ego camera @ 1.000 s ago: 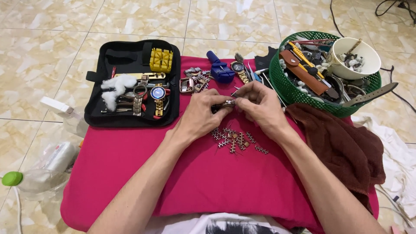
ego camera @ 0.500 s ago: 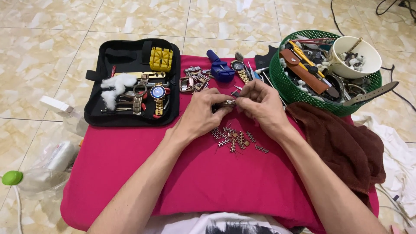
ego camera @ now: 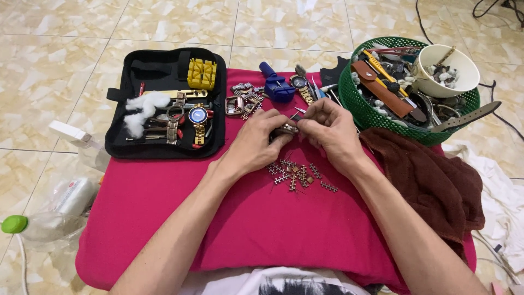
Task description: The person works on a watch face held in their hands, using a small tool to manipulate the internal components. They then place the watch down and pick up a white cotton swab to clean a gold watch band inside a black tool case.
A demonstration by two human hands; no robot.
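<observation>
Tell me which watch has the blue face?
The watch with the blue face lies inside the black tool case, on its right side under the yellow block. The other watch, by the blue tool, has a dark face.

The left grip (ego camera: 256,139) and right grip (ego camera: 327,131) meet over the cushion (ego camera: 164,218), a small metal piece (ego camera: 285,130) between them. Loose links (ego camera: 297,175) lie just before them. The tool case (ego camera: 164,104) sits to the left, the basket (ego camera: 376,112) to the right, a bowl (ego camera: 431,60) in it.

Loose links (ego camera: 299,176) below hands (ego camera: 297,134) — basket (ego camera: 360,104) right, case (ego camera: 125,143) left
</observation>
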